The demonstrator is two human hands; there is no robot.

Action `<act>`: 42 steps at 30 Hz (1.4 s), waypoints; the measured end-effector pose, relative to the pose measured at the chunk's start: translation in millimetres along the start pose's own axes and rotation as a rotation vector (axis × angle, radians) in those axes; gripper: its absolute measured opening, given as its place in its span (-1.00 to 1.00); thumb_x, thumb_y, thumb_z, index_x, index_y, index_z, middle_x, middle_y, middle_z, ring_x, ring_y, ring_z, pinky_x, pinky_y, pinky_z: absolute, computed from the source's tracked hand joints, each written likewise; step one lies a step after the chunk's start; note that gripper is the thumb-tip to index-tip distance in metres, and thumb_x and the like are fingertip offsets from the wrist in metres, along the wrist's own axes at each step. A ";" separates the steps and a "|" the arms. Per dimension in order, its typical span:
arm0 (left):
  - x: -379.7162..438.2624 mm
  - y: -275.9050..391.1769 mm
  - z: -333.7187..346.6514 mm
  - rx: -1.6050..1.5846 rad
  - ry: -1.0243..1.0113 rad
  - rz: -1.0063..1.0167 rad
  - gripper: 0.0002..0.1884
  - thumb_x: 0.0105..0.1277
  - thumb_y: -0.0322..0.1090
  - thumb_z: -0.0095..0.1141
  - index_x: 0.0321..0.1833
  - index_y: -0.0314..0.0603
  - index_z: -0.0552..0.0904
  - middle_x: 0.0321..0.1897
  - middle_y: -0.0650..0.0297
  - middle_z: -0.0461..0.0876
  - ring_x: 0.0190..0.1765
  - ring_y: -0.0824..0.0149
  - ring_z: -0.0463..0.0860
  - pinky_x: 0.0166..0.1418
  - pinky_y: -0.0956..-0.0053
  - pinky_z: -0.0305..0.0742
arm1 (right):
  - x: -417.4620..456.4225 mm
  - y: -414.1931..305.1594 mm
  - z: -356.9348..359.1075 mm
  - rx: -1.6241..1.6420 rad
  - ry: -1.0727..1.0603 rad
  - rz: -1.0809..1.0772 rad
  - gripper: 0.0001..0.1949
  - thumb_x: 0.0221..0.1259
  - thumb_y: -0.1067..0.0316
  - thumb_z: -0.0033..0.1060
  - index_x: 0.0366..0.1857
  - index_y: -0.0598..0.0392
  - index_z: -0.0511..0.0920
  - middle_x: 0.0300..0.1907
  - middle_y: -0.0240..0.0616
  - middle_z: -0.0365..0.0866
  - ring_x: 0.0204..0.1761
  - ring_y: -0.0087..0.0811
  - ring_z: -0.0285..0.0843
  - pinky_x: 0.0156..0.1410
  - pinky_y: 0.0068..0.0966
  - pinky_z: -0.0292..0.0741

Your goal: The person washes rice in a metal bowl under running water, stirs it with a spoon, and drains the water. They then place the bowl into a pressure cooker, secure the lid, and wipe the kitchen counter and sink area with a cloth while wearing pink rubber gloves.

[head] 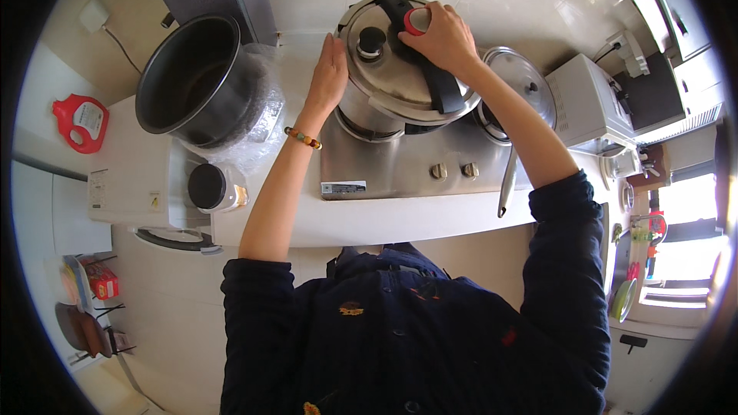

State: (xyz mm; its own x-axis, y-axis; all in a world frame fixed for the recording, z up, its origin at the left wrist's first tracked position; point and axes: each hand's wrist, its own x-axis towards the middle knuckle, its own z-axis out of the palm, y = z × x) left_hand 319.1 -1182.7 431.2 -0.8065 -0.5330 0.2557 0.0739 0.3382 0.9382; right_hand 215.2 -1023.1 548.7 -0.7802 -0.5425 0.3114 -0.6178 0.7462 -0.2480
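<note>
A stainless-steel pressure cooker (pixel 369 114) stands on the left burner of the steel gas hob (pixel 398 176). Its lid (pixel 398 78) carries a black bar across the top, a black valve knob (pixel 372 40) and a red-ringed knob (pixel 416 21). Around that red-ringed knob curl the thumb and fingers of my right hand (pixel 447 37). My left hand (pixel 330 76) is held flat and straight against the cooker's left rim, fingers extended and not wrapped round anything; whether it presses there I cannot tell. A beaded bracelet circles my left wrist.
Right of the cooker sits a lidded pan (pixel 522 89), its handle (pixel 507 184) jutting over the counter's front edge. On the left are a large dark inner pot (pixel 190 78) on bubble wrap (pixel 262 98), a black-lidded jar (pixel 209 185) and a red jug (pixel 81 124). A white appliance (pixel 588 101) stands far right.
</note>
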 end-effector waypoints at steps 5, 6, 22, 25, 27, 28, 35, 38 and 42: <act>5.1 -3.5 2.2 0.009 0.029 -0.003 -0.35 0.48 0.02 -0.41 0.36 -0.50 0.16 0.31 -0.24 0.22 0.36 -0.11 0.24 0.41 0.31 0.15 | 7.4 -1.5 10.3 0.044 -0.052 0.000 -0.32 -0.12 -0.08 0.40 0.04 0.20 0.45 0.01 -0.01 0.51 0.09 -0.08 0.47 0.19 -0.26 0.41; 8.3 -4.0 2.0 0.010 0.030 -0.009 -0.36 0.48 0.02 -0.40 0.35 -0.50 0.17 0.30 -0.25 0.25 0.34 -0.13 0.27 0.40 0.30 0.17 | 9.0 -1.0 12.9 0.045 -0.053 0.004 -0.32 -0.13 -0.08 0.40 0.03 0.20 0.45 0.01 -0.01 0.51 0.08 -0.08 0.47 0.18 -0.26 0.41; 25.4 -5.7 -4.5 0.054 0.066 -0.046 -0.52 0.46 -0.07 -0.31 0.06 -0.38 0.50 -0.08 -0.20 0.56 0.05 -0.17 0.50 0.13 0.21 0.37 | 23.5 0.1 28.8 0.054 -0.062 0.002 -0.31 -0.13 -0.11 0.38 -0.04 0.27 0.45 -0.02 0.08 0.50 0.04 0.00 0.51 0.15 -0.25 0.47; 21.3 6.5 -4.2 0.065 0.102 -0.089 -0.58 0.43 -0.14 -0.26 -0.12 -0.41 0.56 -0.22 -0.23 0.57 -0.08 -0.18 0.53 0.02 0.18 0.38 | 24.9 3.9 30.5 0.042 -0.056 -0.015 -0.30 -0.13 -0.14 0.38 -0.02 0.26 0.46 -0.02 0.05 0.51 0.05 -0.05 0.50 0.16 -0.27 0.45; 20.0 10.4 -3.5 0.098 0.139 -0.092 -0.59 0.40 -0.17 -0.23 -0.24 -0.44 0.58 -0.31 -0.24 0.57 -0.17 -0.19 0.54 -0.04 0.14 0.38 | 26.7 3.7 30.5 0.039 -0.062 -0.026 -0.29 -0.12 -0.16 0.37 0.01 0.24 0.45 -0.03 0.02 0.52 0.07 -0.09 0.49 0.17 -0.29 0.43; 20.1 10.1 -2.1 0.129 0.159 -0.083 -0.59 0.39 -0.19 -0.21 -0.30 -0.46 0.58 -0.36 -0.24 0.56 -0.21 -0.19 0.54 -0.07 0.13 0.37 | 25.7 4.3 28.1 0.043 -0.069 -0.033 -0.28 -0.12 -0.16 0.37 0.02 0.24 0.45 -0.02 0.01 0.52 0.07 -0.09 0.49 0.17 -0.29 0.43; 24.6 -1.2 -0.4 0.002 0.195 -0.145 -0.64 0.37 -0.26 -0.13 -0.36 -0.51 0.58 -0.47 -0.11 0.59 -0.34 0.01 0.59 -0.19 0.24 0.41 | 31.6 10.6 19.4 0.020 -0.173 -0.166 -0.31 -0.10 -0.14 0.36 0.02 0.21 0.45 -0.04 -0.01 0.54 0.05 -0.08 0.50 0.14 -0.29 0.43; 25.3 -0.8 -3.5 -0.160 0.153 -0.218 -0.66 0.37 -0.27 -0.08 -0.32 -0.51 0.59 -0.47 0.06 0.62 -0.34 0.22 0.61 -0.20 0.30 0.43 | 35.3 24.0 16.0 0.105 -0.168 -0.348 -0.34 -0.07 -0.13 0.35 0.01 0.18 0.44 -0.06 -0.01 0.55 0.02 -0.06 0.51 0.12 -0.26 0.43; 28.4 0.7 -15.6 -0.455 -0.008 -0.398 -0.66 0.39 -0.22 -0.03 -0.16 -0.48 0.57 -0.37 0.18 0.63 -0.34 0.36 0.60 -0.23 0.42 0.48 | 45.4 27.2 14.8 0.086 -0.259 -0.423 -0.35 -0.04 -0.12 0.32 0.05 0.14 0.40 -0.06 0.00 0.55 0.00 -0.04 0.53 0.11 -0.25 0.43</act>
State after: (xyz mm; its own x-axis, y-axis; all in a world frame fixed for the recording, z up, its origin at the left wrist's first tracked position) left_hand 305.4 -1209.7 442.8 -0.8283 -0.5437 -0.1354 0.0076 -0.2525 0.9676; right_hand 161.5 -1033.2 542.5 -0.4513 -0.8769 0.1656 -0.8827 0.4114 -0.2271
